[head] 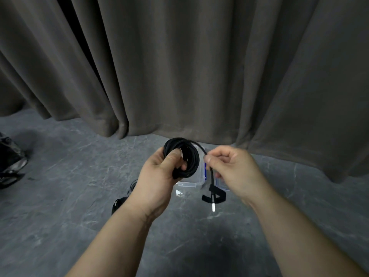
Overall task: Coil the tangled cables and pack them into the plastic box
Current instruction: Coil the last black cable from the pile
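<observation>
Both forearms reach forward over the grey floor. Left hand grips a black cable coil, fingers curled through its middle, with more cables lying just left of its wrist. Right hand pinches the coil's loose tail, whose strap and silver plug dangle below; the plastic box sits behind and between the hands.
</observation>
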